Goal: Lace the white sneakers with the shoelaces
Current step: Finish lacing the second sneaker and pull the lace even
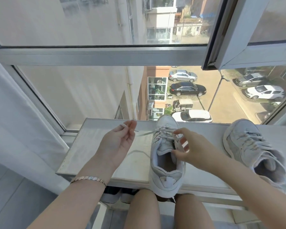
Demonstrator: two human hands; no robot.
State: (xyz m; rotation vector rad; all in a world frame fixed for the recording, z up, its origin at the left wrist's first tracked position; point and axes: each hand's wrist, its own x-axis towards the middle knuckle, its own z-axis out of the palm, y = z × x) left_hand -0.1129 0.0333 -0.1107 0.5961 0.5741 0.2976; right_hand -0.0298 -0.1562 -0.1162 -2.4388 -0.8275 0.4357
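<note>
my left hand [120, 139] pinches the shoelace [145, 133] end away from the eyelets, i think to keep it free for threading, while my right hand [186, 149], just beside that pinch, curls on the sneaker [165, 164] to steady it.

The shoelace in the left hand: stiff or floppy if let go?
Probably floppy: the shoelace curves loosely across the ledge beside the sneaker. Likely very light, since the left hand holds its end with a mere fingertip pinch. It would probably drop limp.
</note>
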